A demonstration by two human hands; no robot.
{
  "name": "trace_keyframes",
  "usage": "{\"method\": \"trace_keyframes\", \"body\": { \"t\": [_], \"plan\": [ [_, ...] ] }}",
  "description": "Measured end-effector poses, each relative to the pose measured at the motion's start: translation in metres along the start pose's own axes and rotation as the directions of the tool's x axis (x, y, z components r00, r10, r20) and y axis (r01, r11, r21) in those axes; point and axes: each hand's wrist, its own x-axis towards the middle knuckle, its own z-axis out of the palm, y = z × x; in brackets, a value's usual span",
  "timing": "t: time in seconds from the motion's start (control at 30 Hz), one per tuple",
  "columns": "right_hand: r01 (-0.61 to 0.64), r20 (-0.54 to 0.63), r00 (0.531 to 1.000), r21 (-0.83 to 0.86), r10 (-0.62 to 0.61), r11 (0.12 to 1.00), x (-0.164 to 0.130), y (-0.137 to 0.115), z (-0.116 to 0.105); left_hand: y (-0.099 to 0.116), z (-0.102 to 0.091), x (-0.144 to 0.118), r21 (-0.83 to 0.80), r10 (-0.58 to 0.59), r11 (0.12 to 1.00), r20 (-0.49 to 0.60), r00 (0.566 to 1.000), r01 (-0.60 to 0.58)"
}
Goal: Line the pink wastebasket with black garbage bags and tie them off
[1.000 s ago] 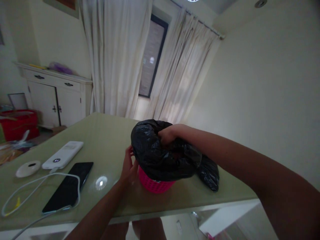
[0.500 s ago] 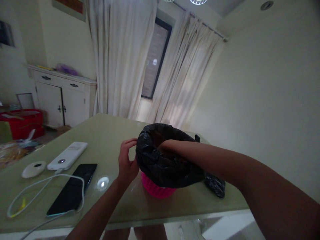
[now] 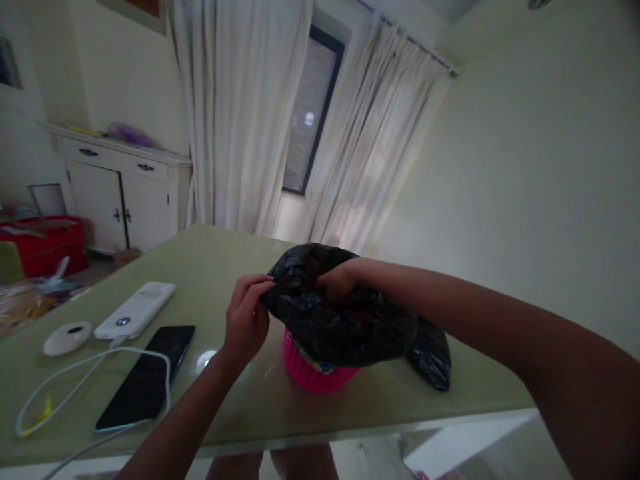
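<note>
A black plastic bag (image 3: 345, 337) hangs over the mouth of a pink mesh basket (image 3: 317, 377) standing on the table. At the bag's left edge, my left hand (image 3: 247, 317) pinches the plastic between thumb and fingers. My right hand (image 3: 337, 283) reaches down into the bag's opening; its fingers are hidden inside, so their grip does not show. Something with a colourful print peeks out between the bag and the basket's rim. To the right, a bunched black plastic part (image 3: 431, 357) lies on the table beside the basket.
On the table's left lie a white power bank (image 3: 136, 310), a black phone (image 3: 147, 377), a white cable (image 3: 75, 357) and a small white round device (image 3: 67, 338). The table's front edge (image 3: 320, 440) runs close below the basket. A white cabinet (image 3: 125, 193) and curtains stand behind.
My left hand has pulled the bag's edge outward to the left, baring more of the pink basket. My right hand has risen slightly within the opening.
</note>
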Motion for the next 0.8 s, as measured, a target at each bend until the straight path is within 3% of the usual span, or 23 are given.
{"method": "trace_keyframes", "body": {
  "t": [0.07, 0.13, 0.2, 0.3, 0.37, 0.5, 0.57, 0.67, 0.73, 0.8],
  "plan": [
    [0.081, 0.105, 0.991, 0.013, -0.081, 0.997, -0.02, 0.003, -0.015, 0.0, -0.004, 0.001, 0.004, -0.012, 1.0, 0.039, 0.999, 0.011],
    [0.216, -0.043, 0.976, 0.081, -0.213, 0.973, -0.052, 0.011, -0.024, -0.001, -0.008, 0.0, -0.005, -0.016, 1.0, 0.089, 0.996, 0.017],
    [0.343, -0.249, 0.917, 0.097, -0.31, 0.934, -0.092, 0.023, -0.021, -0.002, -0.013, 0.0, 0.002, -0.016, 1.0, 0.144, 0.989, 0.016],
    [0.435, -0.478, 0.769, -0.094, -0.424, 0.895, -0.145, 0.042, 0.008, 0.0, -0.02, 0.003, 0.053, 0.032, 0.998, 0.216, 0.976, -0.044],
    [0.383, -0.501, 0.71, -0.314, -0.495, 0.869, -0.164, 0.053, 0.037, 0.007, -0.023, 0.008, 0.099, 0.095, 0.988, 0.236, 0.967, -0.121],
    [0.234, -0.45, 0.671, -0.626, -0.59, 0.744, -0.162, 0.071, 0.092, 0.026, -0.019, 0.021, 0.103, 0.259, 0.949, 0.285, 0.923, -0.298],
    [0.206, -0.505, 0.643, -0.611, -0.576, 0.764, -0.153, 0.077, 0.107, 0.034, -0.015, 0.026, 0.03, 0.291, 0.944, 0.39, 0.874, -0.328],
    [0.262, -0.56, 0.625, -0.506, -0.544, 0.822, -0.149, 0.083, 0.11, 0.038, -0.016, 0.03, -0.037, 0.255, 0.959, 0.533, 0.806, -0.28],
    [0.295, -0.567, 0.62, -0.471, -0.542, 0.831, -0.152, 0.087, 0.105, 0.037, -0.022, 0.03, -0.032, 0.239, 0.965, 0.52, 0.82, -0.261],
    [0.278, -0.588, 0.627, -0.443, -0.511, 0.852, -0.154, 0.092, 0.099, 0.034, -0.028, 0.03, 0.009, 0.219, 0.969, 0.444, 0.869, -0.249]
  ]
}}
